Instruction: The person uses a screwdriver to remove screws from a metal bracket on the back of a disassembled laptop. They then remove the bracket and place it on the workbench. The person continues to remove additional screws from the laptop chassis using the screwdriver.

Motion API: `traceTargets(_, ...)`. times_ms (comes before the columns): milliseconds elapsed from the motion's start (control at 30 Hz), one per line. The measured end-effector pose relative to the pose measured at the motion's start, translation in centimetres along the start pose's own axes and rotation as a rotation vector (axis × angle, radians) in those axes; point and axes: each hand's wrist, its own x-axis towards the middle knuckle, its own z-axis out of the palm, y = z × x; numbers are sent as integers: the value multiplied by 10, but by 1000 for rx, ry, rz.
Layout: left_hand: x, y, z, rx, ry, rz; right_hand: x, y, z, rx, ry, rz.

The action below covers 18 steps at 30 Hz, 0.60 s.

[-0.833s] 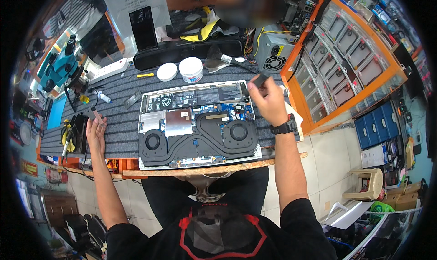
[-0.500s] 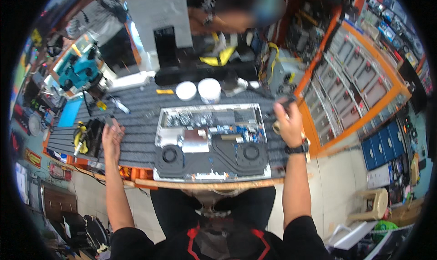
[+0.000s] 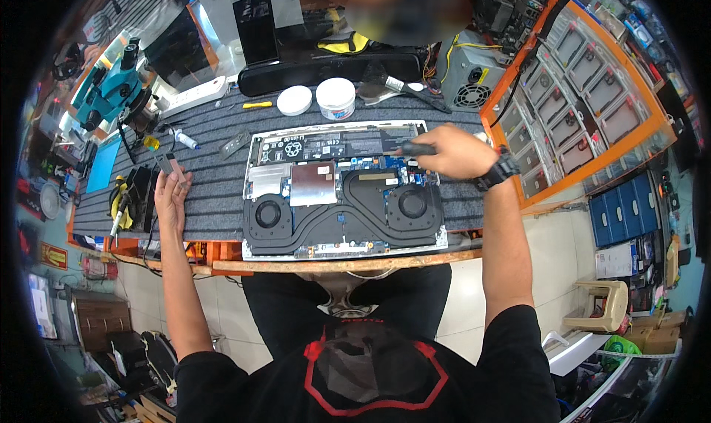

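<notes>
An opened laptop (image 3: 355, 214) lies on the bench with its inside up: a long black battery (image 3: 326, 143) along the far side, a metal-covered part in the middle, and two round fans with black heat pipes on the near side. Over the battery's right end, my right hand (image 3: 461, 153) is closed round a slim dark-handled tool (image 3: 419, 150); its tip points left, and I cannot tell whether it touches. Left of the laptop, my left hand (image 3: 171, 192) pinches a small flat grey piece (image 3: 169, 166) above the mat.
Beyond the laptop stand a white tub (image 3: 336, 98), its round lid (image 3: 295, 101), a brush (image 3: 415, 92) and a long black bar (image 3: 326, 72). A teal microscope (image 3: 111, 93) is at the left, a grey power supply (image 3: 471, 75) at the right. Another person sits across.
My right hand has moved left from beside the laptop to over its far right part, tool in hand. The left hand still holds the grey piece. The whole view has shifted and sharpened.
</notes>
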Motion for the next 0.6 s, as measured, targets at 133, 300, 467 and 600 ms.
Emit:
traceTargets(133, -3, 7, 7, -4, 18, -22, 13, -5, 10, -63, -69, -16)
traceTargets(300, -4, 5, 1, 6, -4, -23, -3, 12, 6, -35, -10, 49)
traceTargets(467, 0, 4, 0, 19, -8, -11, 11, 0, 12, -48, -35, -36)
traceTargets(600, -2, 4, 3, 7, -4, -19, 16, -5, 16, -32, -46, -48)
